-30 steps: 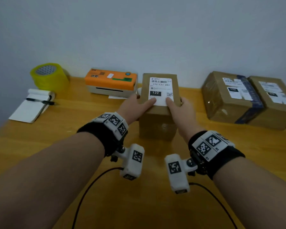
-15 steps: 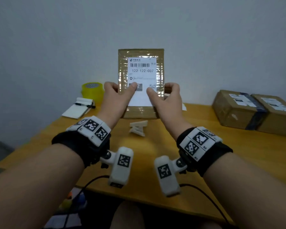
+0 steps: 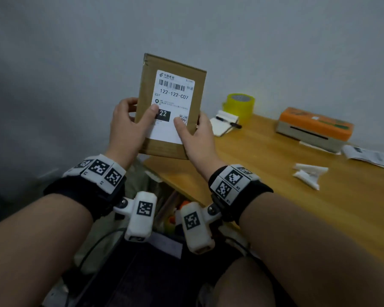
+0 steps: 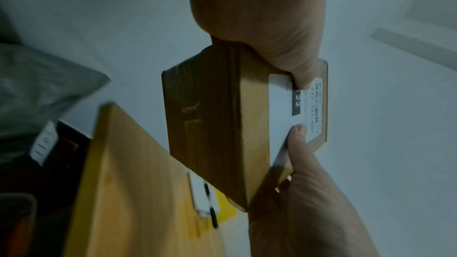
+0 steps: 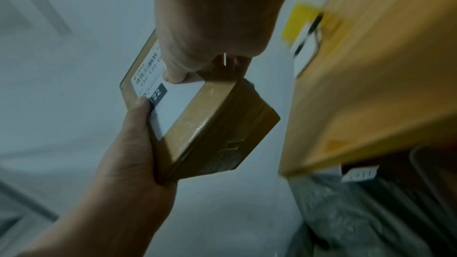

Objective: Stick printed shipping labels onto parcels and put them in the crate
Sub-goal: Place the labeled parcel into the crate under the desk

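A brown cardboard parcel (image 3: 172,63) is held upright in the air, just left of the wooden table's (image 3: 275,178) left end. Its white shipping label (image 3: 175,94), reading 122-122-C07, faces me. My left hand (image 3: 129,120) grips the parcel's left edge, thumb pressed on the label. My right hand (image 3: 193,131) grips the right edge, thumb on the label's lower right. In the left wrist view the left hand (image 4: 259,26) and right hand (image 4: 309,192) clamp the parcel (image 4: 205,124). The right wrist view shows the parcel (image 5: 217,124) from below, between both hands.
On the table stand a yellow tape roll (image 3: 239,105), a notepad with a pen (image 3: 223,126) and an orange label printer (image 3: 315,127). White backing scraps (image 3: 308,173) and printed sheets (image 3: 368,157) lie nearby. Dark clutter (image 3: 175,216) sits on the floor below my wrists.
Both hands lifted the parcel off the table, tipped its label towards me and carried it left past the table's end. The view swung left with it.
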